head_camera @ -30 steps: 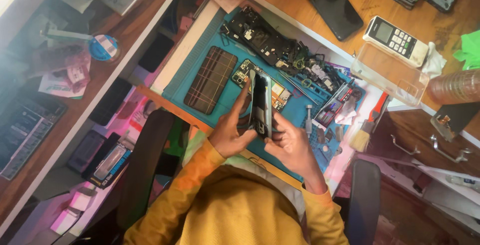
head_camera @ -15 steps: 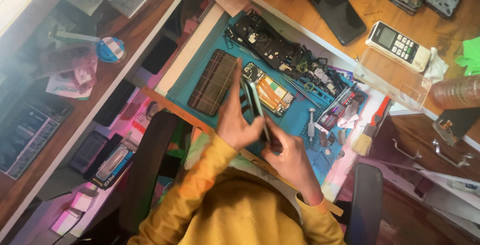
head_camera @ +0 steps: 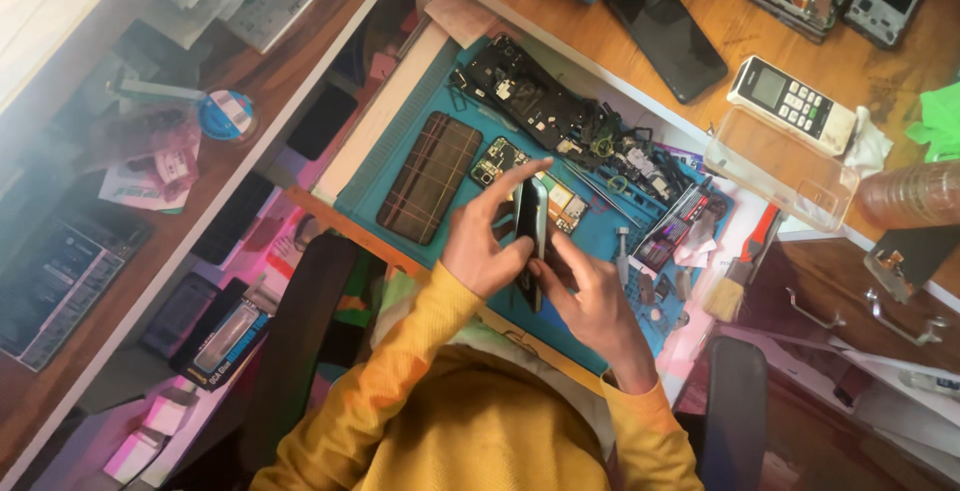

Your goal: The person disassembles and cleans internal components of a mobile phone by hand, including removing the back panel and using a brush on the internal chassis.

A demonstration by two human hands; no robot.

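Teal mat [head_camera: 395, 166] | left hand [head_camera: 480, 251] and right hand [head_camera: 590, 306] both closed on phone [head_camera: 530, 241], edge-up | step: likely prying case | next: steady grip

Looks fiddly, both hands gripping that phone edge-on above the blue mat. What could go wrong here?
Held on edge between the left hand and right hand, the phone could slip and drop onto the opened phone with its circuit board lying bare beneath it. The small loose parts crowding the blue mat could be knocked away by a wrist and lost.
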